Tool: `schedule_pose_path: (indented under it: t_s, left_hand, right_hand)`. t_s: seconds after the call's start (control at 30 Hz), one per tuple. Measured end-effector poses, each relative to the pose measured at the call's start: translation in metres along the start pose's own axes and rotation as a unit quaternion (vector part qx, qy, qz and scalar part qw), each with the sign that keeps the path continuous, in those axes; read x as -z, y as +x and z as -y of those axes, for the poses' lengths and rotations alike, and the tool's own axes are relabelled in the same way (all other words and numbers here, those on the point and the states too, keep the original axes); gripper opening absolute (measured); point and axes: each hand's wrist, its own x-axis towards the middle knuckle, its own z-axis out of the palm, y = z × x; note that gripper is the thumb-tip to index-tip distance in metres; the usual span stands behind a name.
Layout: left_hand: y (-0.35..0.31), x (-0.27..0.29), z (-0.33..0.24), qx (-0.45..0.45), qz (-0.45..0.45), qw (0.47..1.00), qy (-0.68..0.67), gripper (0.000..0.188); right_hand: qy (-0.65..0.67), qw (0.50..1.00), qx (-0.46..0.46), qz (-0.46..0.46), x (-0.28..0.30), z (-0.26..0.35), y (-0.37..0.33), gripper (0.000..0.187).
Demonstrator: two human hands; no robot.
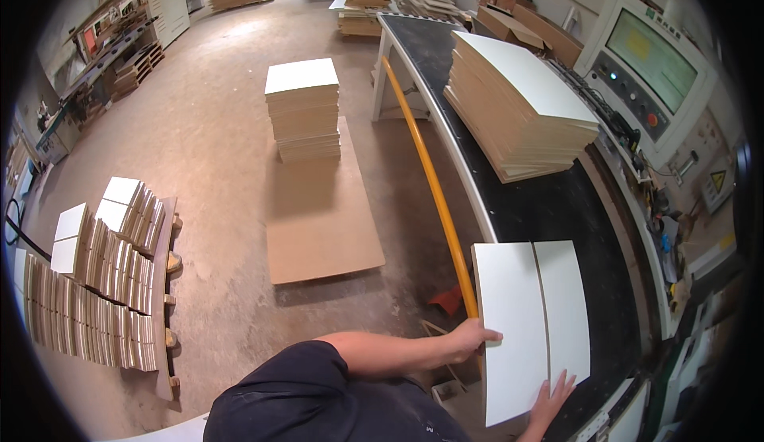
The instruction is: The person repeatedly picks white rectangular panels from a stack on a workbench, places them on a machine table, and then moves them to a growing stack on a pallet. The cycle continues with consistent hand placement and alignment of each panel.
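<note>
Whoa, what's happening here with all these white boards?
A person is handling a white panel with a dark line running down it. The left hand grips its left edge, and the right hand lies spread near its bottom right corner. The panel is at the near end of a black-topped table. Farther along stands a big stack of white-topped boards, and more stacks stand left of the table.
</note>
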Motion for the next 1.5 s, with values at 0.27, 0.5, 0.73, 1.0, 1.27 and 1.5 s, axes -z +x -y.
schedule_pose_path:
  t_s: [0.27, 0.5, 0.73, 1.0, 1.27, 1.5]
  left_hand:
    - [-0.160, 0.085, -0.002, -0.024, 0.059, 0.990, -0.123, 0.035]
    - [-0.280, 0.175, -0.037, -0.127, -0.054, 0.977, -0.164, 0.044]
    - [-0.366, 0.271, -0.059, -0.249, -0.182, 0.913, -0.268, 0.041]
    - [-0.475, 0.415, -0.077, -0.395, -0.381, 0.791, -0.270, 0.040]
    - [-0.636, 0.557, -0.068, -0.362, -0.524, 0.736, -0.229, 0.035]
    - [-0.711, 0.575, 0.094, -0.368, -0.662, 0.491, -0.430, 0.038]
  right_hand:
    - [0.637, 0.759, -0.132, -0.037, -0.001, 0.150, -0.138, 0.070]
    - [0.766, 0.601, -0.083, 0.211, -0.021, 0.291, -0.157, 0.069]
    - [0.735, 0.498, -0.031, 0.459, -0.075, 0.431, -0.154, 0.074]
    - [0.533, 0.414, 0.034, 0.737, -0.184, 0.636, -0.187, 0.062]
    - [0.484, 0.423, 0.029, 0.766, -0.249, 0.842, -0.315, 0.059]
    - [0.408, 0.321, 0.093, 0.850, -0.242, 1.009, -0.401, 0.065]
